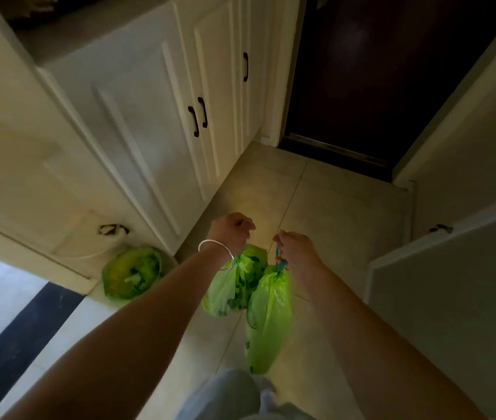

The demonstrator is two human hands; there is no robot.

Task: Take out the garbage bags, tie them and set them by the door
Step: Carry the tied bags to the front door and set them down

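Note:
My left hand (232, 229), with a silver bangle on the wrist, is closed on the top of a green garbage bag (234, 283) that hangs below it. My right hand (293, 247) grips the blue drawstring of a second green garbage bag (268, 322), which hangs long and narrow above the floor. A third green garbage bag (133, 275) sits on the floor to the left, against the base of the white cabinet. The dark door (377, 71) is straight ahead at the end of the tiled floor.
White cabinets (137, 116) with dark handles line the left side. A white wall or panel (468, 207) closes in the right side. Pale tiled floor (316, 192) runs between them to the door's threshold. My leg shows at the bottom.

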